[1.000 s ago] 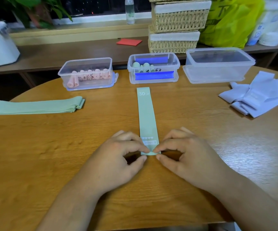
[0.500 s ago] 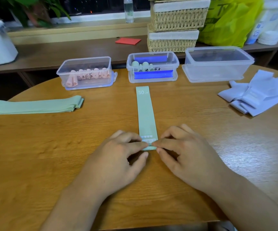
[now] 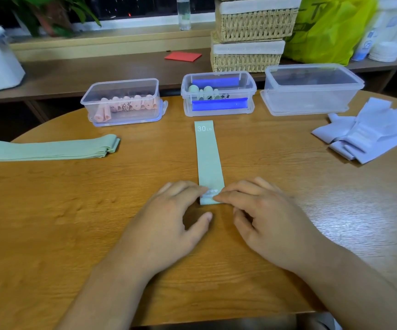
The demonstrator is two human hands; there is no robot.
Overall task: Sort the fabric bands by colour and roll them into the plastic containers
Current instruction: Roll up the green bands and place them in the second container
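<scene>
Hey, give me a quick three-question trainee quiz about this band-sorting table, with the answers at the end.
1. True or false: the left hand and right hand both touch the near end of the green band marked 30 LB.
2. Which container holds the pink rolls? A left container, B middle, C right.
3. Fill in: the stack of flat green bands lies on the table's ___ side.
Key: 1 true; 2 A; 3 left.

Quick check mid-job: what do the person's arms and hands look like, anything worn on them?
No sleeves are in view right up to the frame edge. The left hand and right hand carry no gloves, rings, watch or wristband that I can see. The visible nails look short.
</scene>
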